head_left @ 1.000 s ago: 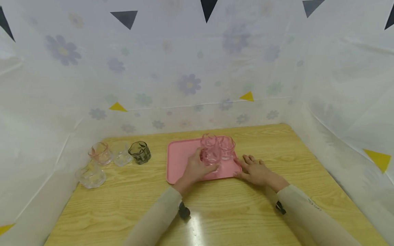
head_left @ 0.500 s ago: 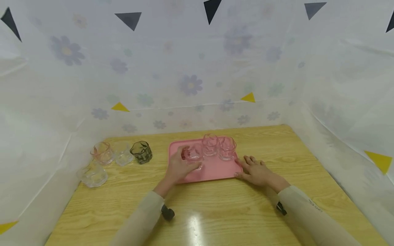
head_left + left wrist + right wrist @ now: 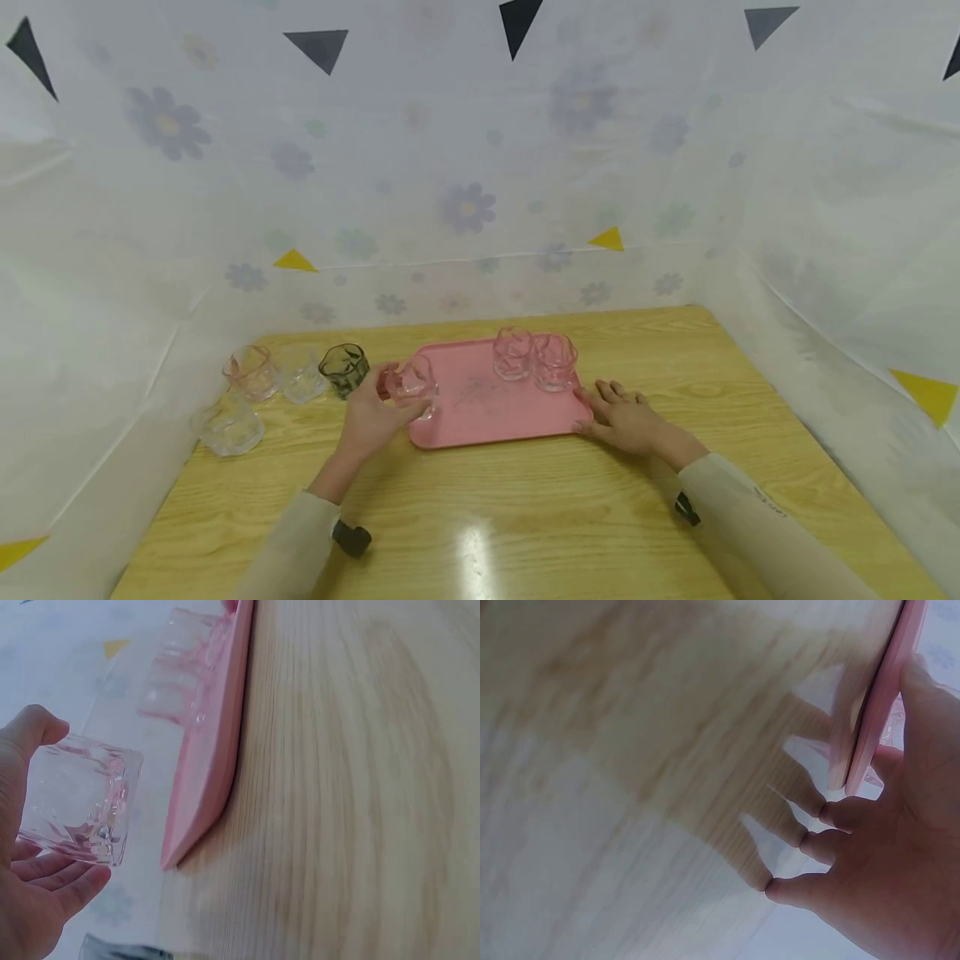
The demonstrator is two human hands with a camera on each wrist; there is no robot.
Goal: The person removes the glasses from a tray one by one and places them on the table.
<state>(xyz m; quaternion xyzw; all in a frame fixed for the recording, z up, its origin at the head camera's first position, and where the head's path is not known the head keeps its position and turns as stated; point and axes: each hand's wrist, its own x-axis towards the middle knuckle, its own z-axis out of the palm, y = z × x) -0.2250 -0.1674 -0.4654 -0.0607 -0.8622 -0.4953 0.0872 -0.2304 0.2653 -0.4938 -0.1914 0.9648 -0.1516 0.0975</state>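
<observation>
- The lifted glass (image 3: pixel 415 380), near the left edge of the tray (image 3: pixel 480 421) and pinched by the left hand (image 3: pixel 369 421), risked slipping if loosened.
- Drifting left could have knocked the smoky glass (image 3: pixel 342 368).
- The right hand (image 3: pixel 622 419), fingers spread, touched the tray.

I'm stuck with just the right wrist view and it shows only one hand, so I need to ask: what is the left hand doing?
Observer: The left hand grips a glass and holds it up off the table, by the left end of the pink tray.

Operator: I only catch the tray's edge. How are any glasses arranged on it?

Observer: Two other glasses stand side by side toward its right end, on the far side.

Operator: And anything beyond its left end?

Observer: A dark glass is on the table there, with three lighter ones farther left.
</observation>
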